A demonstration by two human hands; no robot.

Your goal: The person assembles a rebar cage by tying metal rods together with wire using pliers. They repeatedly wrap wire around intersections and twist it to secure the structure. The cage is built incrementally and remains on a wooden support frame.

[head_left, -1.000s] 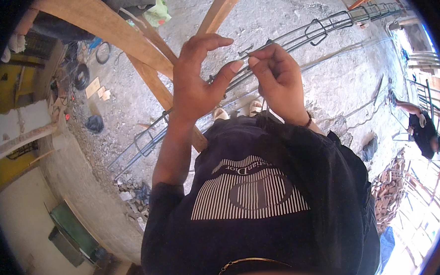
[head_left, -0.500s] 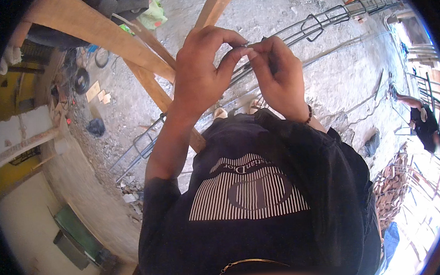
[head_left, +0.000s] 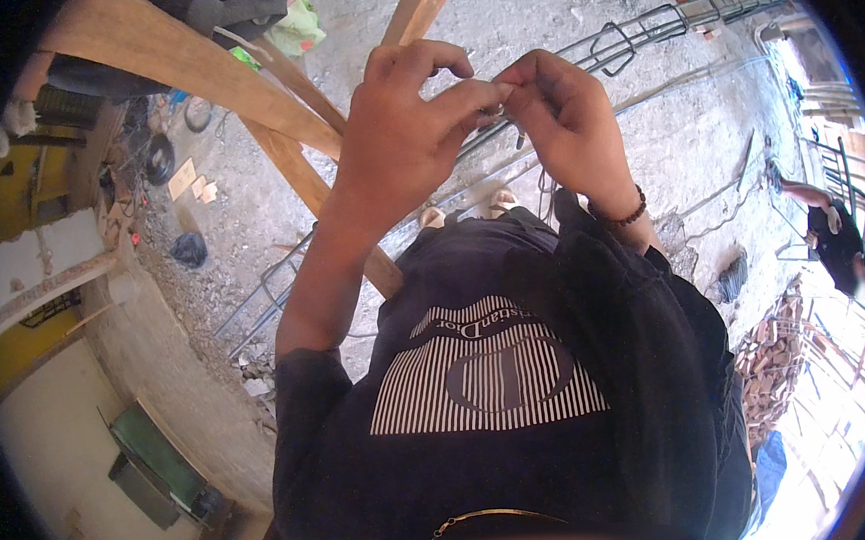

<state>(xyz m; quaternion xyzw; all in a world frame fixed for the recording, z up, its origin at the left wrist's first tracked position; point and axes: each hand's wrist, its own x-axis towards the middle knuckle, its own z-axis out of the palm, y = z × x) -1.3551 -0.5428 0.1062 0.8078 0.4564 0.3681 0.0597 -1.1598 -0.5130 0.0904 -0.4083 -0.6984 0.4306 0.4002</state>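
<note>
My left hand (head_left: 400,125) and my right hand (head_left: 571,121) meet at the fingertips in front of my chest. The left thumb reaches across to the right hand's pinch, while the left index finger is curled up and apart. Whatever they pinch is too small to make out. A short dark end (head_left: 521,141) hangs below the right fingers. Beyond and below my hands a long steel rebar cage (head_left: 626,37) with square stirrups slants from upper right to lower left, partly hidden by my left arm.
Wooden beams (head_left: 187,63) cross close on my left. On the rough floor lie a black coil (head_left: 160,159) and a dark plastic bag (head_left: 189,249). At the far right are another person (head_left: 832,239) in dark clothes and a brick pile (head_left: 772,360).
My right hand has shifted slightly right and turned, showing more of the bracelet. The left index finger has lifted away from the pinch, and the left thumb has moved right.
</note>
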